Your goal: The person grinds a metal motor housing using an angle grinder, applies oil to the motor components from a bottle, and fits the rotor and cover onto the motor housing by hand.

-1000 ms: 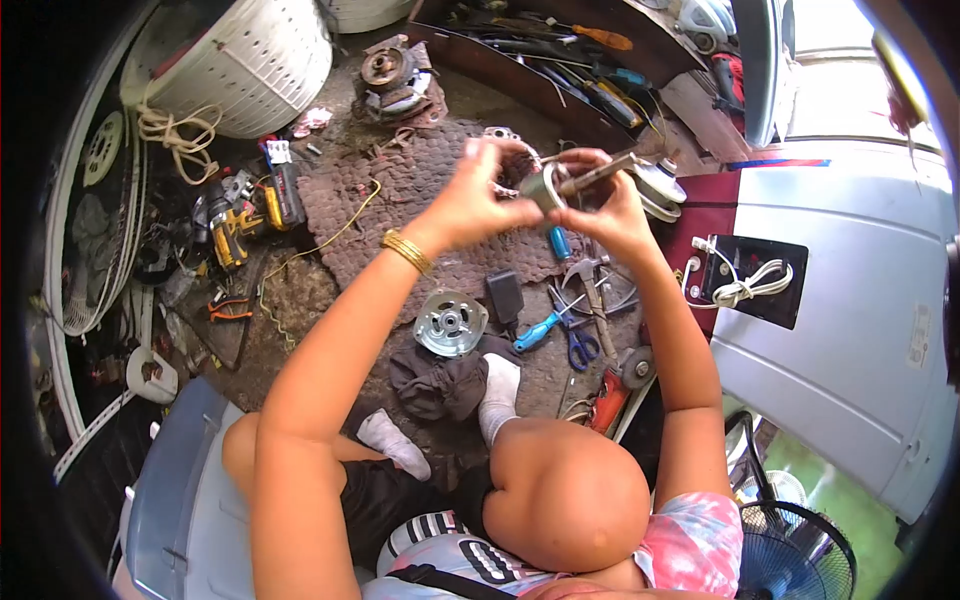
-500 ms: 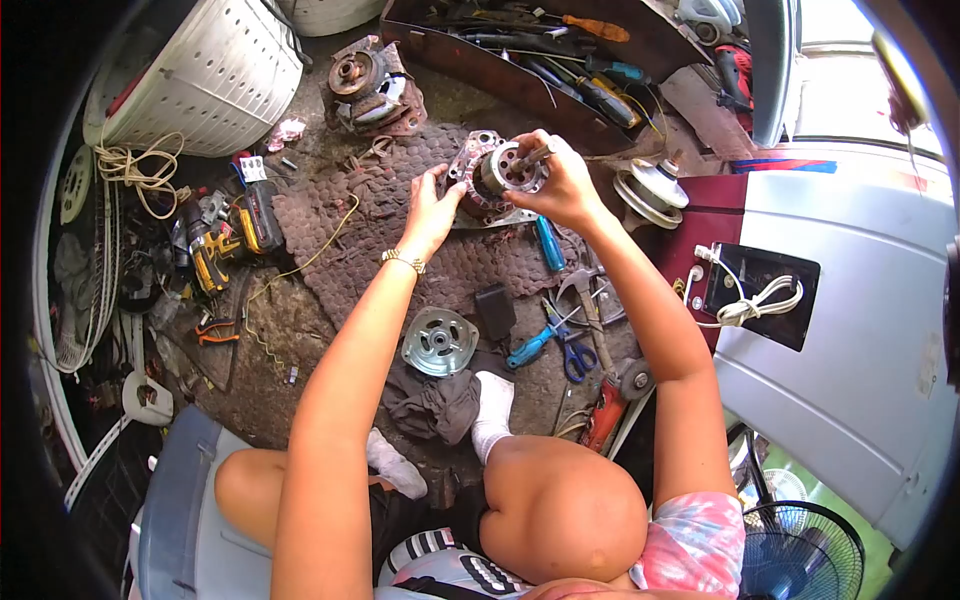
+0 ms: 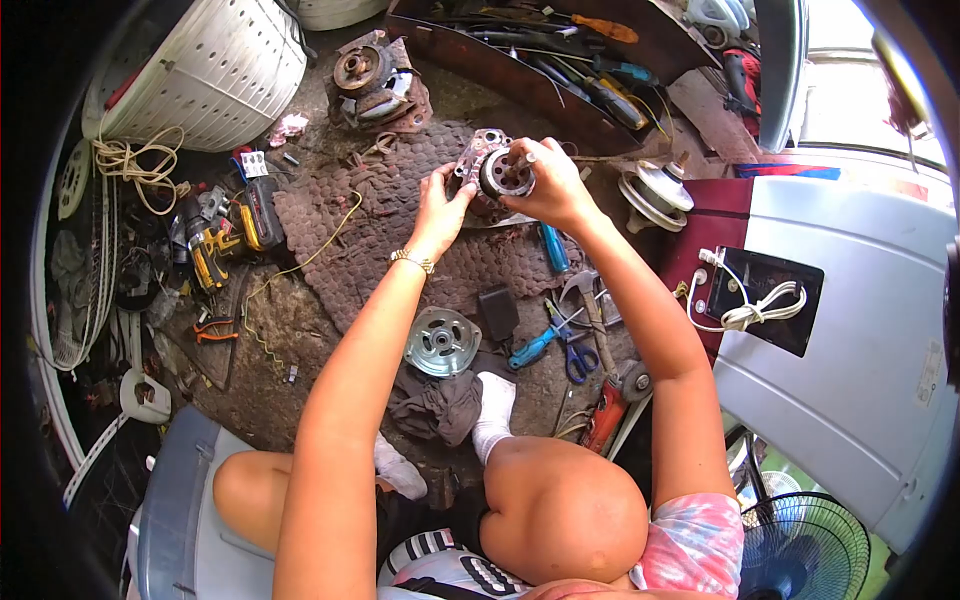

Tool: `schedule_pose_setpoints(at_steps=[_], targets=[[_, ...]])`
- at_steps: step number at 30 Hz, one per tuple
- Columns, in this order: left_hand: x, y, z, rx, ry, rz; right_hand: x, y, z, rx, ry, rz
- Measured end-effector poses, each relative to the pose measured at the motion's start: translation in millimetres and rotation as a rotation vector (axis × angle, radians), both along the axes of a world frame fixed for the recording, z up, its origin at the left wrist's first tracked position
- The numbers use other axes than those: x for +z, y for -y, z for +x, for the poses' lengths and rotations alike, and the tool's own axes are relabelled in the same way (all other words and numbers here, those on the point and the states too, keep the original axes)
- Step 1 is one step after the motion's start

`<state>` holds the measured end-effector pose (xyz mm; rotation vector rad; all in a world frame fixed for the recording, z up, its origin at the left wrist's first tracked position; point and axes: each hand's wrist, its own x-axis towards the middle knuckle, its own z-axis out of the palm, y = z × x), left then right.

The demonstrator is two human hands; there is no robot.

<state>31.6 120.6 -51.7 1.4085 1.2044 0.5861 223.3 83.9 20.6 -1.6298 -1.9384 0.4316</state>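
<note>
Holding the round grey metal rotor (image 3: pixel 512 180) by its shaft side, our right hand (image 3: pixel 557 187) has its grip closed around it, thumb below and fingers above. The grip of our left hand (image 3: pixel 440 213) is pressed to the near left edge of the rust-stained metal motor housing (image 3: pixel 487 141), steadying it. The rotor sits at the open face of the housing; how deep it goes, we cannot tell.

To do this well, we should keep the shaft square to the opening, steady the housing by its rim and turn the rotor gently rather than force it, fingertips clear of the gap.

The rotor has a ring of dark holes around a short stubby shaft, and its outer band looks worn. The housing is brownish and grimy, with holes in its flange.

Both are over the far right part of the brown woven mat (image 3: pixel 345 235). Nearer us lie a blue-handled screwdriver (image 3: pixel 553 248), a wooden-handled claw hammer (image 3: pixel 600 330) and a shiny silver round end cover (image 3: pixel 442 342), beside a crumpled dark cloth (image 3: pixel 435 405).
</note>
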Motion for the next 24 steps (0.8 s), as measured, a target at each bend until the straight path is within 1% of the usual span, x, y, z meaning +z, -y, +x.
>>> schedule_pose_setpoints(at_steps=[6, 10, 15, 17, 21, 24], targets=[[-0.8, -0.3, -0.8, -0.011, -0.029, 0.023, 1.3, -1.1, -5.4, -0.004, 0.048, -0.031], [-1.2, 1.2, -1.2, 0.009, 0.006, -0.002, -1.1, -1.6, -4.7, -0.032, 0.018, -0.069], [-3.1, 1.1, 0.2, -0.004, -0.017, 0.039, 2.9, -2.3, -2.7, -0.018, 0.036, -0.115], [-4.1, 1.2, 0.8, -0.002, -0.01, 0.04, -7.8, -2.0, 0.6, 0.012, 0.065, -0.083], [-5.2, 1.6, 0.8, 0.005, 0.019, 0.022, 0.1, -3.3, -4.1, 0.004, 0.063, -0.071], [-2.2, -0.3, -0.3, -0.014, 0.001, 0.021, -6.7, -2.4, -2.0, 0.008, 0.047, -0.024]])
